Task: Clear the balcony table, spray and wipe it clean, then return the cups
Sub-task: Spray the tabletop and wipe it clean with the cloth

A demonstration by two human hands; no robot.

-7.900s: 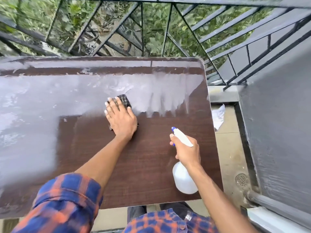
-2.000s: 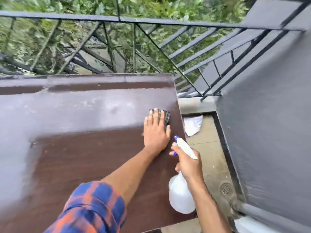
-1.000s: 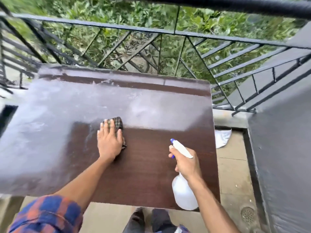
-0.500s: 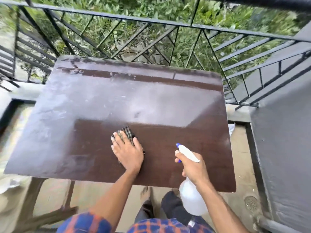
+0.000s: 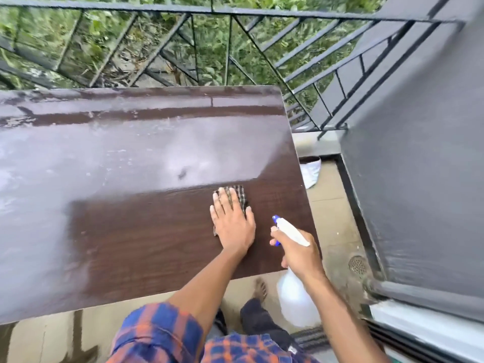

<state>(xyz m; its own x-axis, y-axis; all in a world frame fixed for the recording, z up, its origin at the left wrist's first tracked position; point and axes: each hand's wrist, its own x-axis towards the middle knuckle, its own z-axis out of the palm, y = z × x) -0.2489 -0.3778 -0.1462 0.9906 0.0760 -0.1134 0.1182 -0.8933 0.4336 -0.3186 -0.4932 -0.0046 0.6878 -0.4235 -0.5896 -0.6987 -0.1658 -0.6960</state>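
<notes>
Closest in, below a checked sleeve [image 5: 157, 334], the right hand [image 5: 298, 254] is curled round the neck of the spray bottle [image 5: 294, 299], a finger by the trigger and the nozzle aimed out over the surface [image 5: 131, 231]. The bottle hangs just off the near right corner, above the floor [image 5: 330, 205]. That probably leaves it ready for another squirt while staying out of the wiped area.

A little further on, the left hand [image 5: 233, 226] lies flat with straight fingers and presses a checked cloth [image 5: 239, 192] down near the right edge. It grips nothing. A flat palm spreads the pressure, so the whole cloth drags on the wood.

The cloth sits right on the border between a dark, clean-looking patch on the near side and a pale, hazy sheen, seemingly wet film, across the far and left parts. By that line the wiping looks about half done, and the next strokes belong further out.

No cups stand on the surface, so the clearing seems finished. Where they are cannot be seen.

Past the right edge a white bundle [image 5: 310, 171] lies on the floor, and beyond the far edge stands the railing [image 5: 235, 12] with leaves behind it.
</notes>
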